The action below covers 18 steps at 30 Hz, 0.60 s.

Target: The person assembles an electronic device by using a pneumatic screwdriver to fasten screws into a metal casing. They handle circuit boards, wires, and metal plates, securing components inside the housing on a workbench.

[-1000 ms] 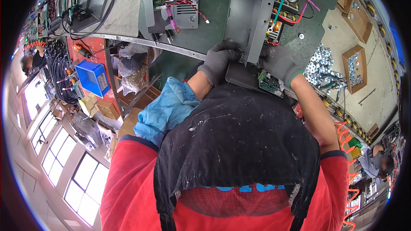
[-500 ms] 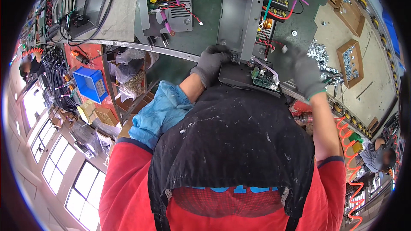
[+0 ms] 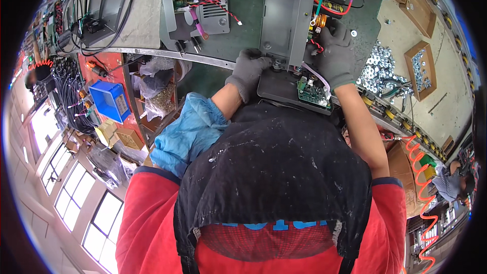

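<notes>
My left hand (image 3: 249, 71), in a grey glove, is closed at the near left corner of a grey metal chassis (image 3: 276, 30), where a black front panel (image 3: 276, 87) joins it. A green circuit board (image 3: 313, 91) sits on that panel, with a pale ribbon cable (image 3: 315, 73) rising from it. My right hand (image 3: 336, 56), gloved too, reaches along the chassis's right side wall beside red wires (image 3: 315, 47) and a copper coil (image 3: 319, 21). Its fingers are curled; what they hold is hidden.
A second chassis (image 3: 215, 12) with wires stands at left. Loose nuts (image 3: 378, 66) lie on the bench at right, beside cardboard trays of small hardware (image 3: 422, 71) and pliers (image 3: 390, 90). An orange coiled hose (image 3: 421, 172) hangs at right; a blue bin (image 3: 109, 101) is at lower left.
My right hand has moved left from the loose nuts to the wires at the chassis's side. My left hand stays at the corner.
</notes>
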Each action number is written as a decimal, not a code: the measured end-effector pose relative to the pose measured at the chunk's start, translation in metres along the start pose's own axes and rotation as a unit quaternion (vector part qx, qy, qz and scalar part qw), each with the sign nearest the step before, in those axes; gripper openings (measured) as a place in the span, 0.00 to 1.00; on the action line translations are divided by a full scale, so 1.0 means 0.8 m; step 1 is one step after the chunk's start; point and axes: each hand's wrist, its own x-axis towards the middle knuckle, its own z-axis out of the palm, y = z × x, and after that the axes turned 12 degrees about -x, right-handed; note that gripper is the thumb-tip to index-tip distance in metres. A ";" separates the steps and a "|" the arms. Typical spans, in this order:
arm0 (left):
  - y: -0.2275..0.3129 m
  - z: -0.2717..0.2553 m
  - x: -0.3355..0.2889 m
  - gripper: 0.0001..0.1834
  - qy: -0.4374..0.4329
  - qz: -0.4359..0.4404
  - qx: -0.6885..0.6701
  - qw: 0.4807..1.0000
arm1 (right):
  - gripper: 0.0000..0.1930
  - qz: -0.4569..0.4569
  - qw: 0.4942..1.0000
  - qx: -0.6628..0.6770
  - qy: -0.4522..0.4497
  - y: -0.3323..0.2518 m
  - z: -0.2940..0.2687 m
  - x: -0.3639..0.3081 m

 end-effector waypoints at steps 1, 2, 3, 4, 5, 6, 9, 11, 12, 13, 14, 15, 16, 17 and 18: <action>-0.003 -0.002 0.004 0.26 0.000 0.001 0.010 1.000 | 0.21 -0.015 1.000 -0.018 0.008 0.003 0.005 0.003; -0.006 -0.006 0.008 0.26 -0.001 0.003 0.020 1.000 | 0.20 -0.031 0.999 -0.036 0.017 0.007 0.012 0.007; -0.014 -0.013 0.017 0.26 -0.020 0.017 0.032 0.999 | 0.20 -0.045 0.997 -0.055 0.026 0.010 0.012 0.009; -0.023 -0.022 0.026 0.26 -0.040 0.032 0.043 0.998 | 0.18 -0.054 0.996 -0.068 0.013 0.009 0.006 0.010; -0.016 -0.017 0.022 0.26 -0.057 0.047 0.055 0.996 | 0.17 -0.065 0.995 -0.079 0.000 0.009 -0.003 0.012; -0.010 -0.012 0.017 0.26 -0.041 0.029 0.031 0.998 | 0.15 -0.075 0.993 -0.091 -0.013 0.009 -0.009 0.014; 0.002 0.002 -0.001 0.25 -0.009 -0.010 -0.022 1.000 | 0.15 -0.065 0.995 -0.075 -0.014 0.014 0.001 0.007; 0.001 0.001 0.000 0.26 -0.014 -0.015 -0.034 0.999 | 0.15 -0.046 0.996 -0.072 -0.006 0.006 0.003 0.007; 0.001 0.001 0.000 0.26 -0.017 -0.012 -0.032 0.999 | 0.16 -0.036 0.997 -0.071 -0.002 0.004 0.005 0.006; 0.001 0.001 0.000 0.26 -0.020 -0.009 -0.029 0.999 | 0.16 -0.032 0.997 -0.067 0.007 0.006 0.012 0.006; 0.001 0.000 -0.001 0.27 -0.022 -0.006 -0.025 0.999 | 0.17 -0.027 0.998 -0.061 0.016 0.007 0.019 0.008; 0.003 0.000 -0.001 0.27 -0.027 -0.004 -0.011 1.000 | 0.17 -0.022 0.998 -0.056 0.024 0.007 0.024 0.009; 0.006 0.000 -0.002 0.27 -0.032 -0.002 0.002 0.999 | 0.16 -0.030 0.998 -0.040 0.024 0.008 0.025 0.006; 0.008 0.002 -0.002 0.27 -0.036 0.001 0.014 0.999 | 0.16 -0.040 0.999 -0.026 0.024 0.007 0.013 0.005; 0.008 0.002 -0.002 0.26 -0.031 -0.001 0.014 0.999 | 0.15 -0.050 0.998 -0.011 0.025 0.007 0.003 0.006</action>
